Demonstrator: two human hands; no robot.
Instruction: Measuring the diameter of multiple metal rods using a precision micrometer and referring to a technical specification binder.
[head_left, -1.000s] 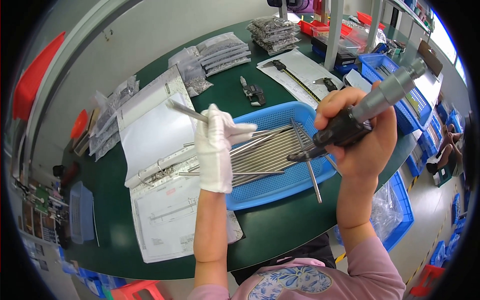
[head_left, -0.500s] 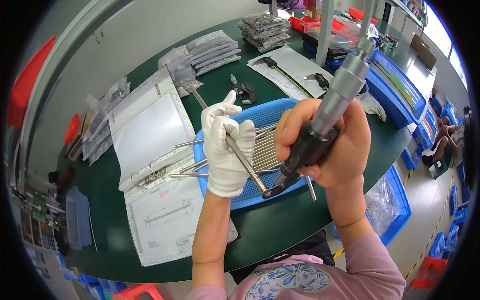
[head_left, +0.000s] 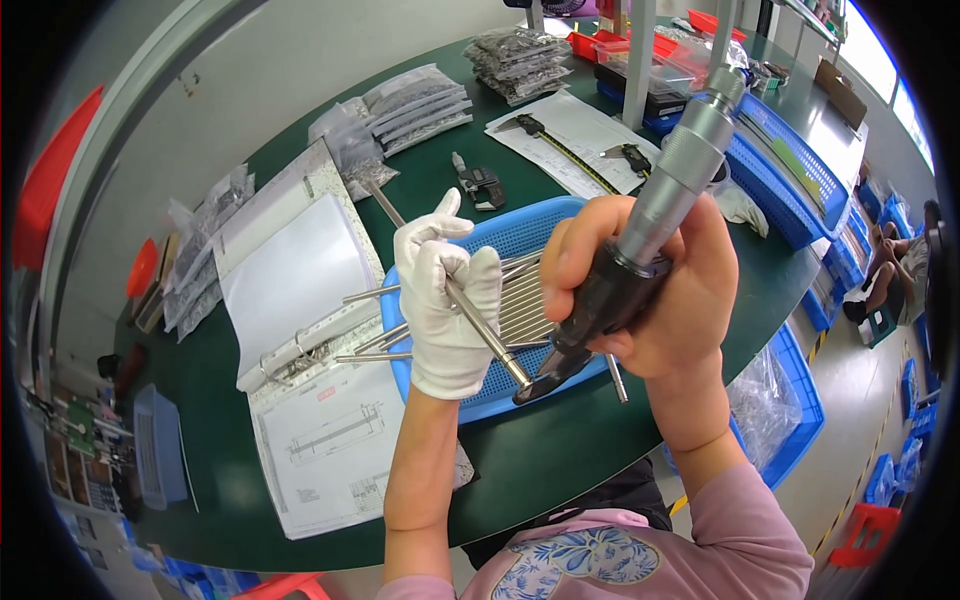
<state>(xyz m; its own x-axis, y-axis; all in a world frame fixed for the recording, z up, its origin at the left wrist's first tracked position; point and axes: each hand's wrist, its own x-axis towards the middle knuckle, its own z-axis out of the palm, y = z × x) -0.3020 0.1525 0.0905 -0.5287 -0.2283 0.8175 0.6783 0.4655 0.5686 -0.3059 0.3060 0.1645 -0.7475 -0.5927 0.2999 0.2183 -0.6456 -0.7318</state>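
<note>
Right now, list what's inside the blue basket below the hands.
Metal rods lie in the blue basket, some jutting past its left rim. The left hand and right hand hide whatever lies behind them.

Here's the green counter (head_left: 560, 450), open ring binder (head_left: 295, 262) spread left, blue basket (head_left: 530, 222) to its right, small dark micrometer (head_left: 482, 188) just beyond, white paper sheet (head_left: 592, 132) farther right, bagged parts (head_left: 418, 105) piled far

Can read no text. Between seven and eight o'clock, on drawing sheet (head_left: 335, 462), see red mark (head_left: 327, 393) and fine print (head_left: 368, 490), too small to decipher.
</note>
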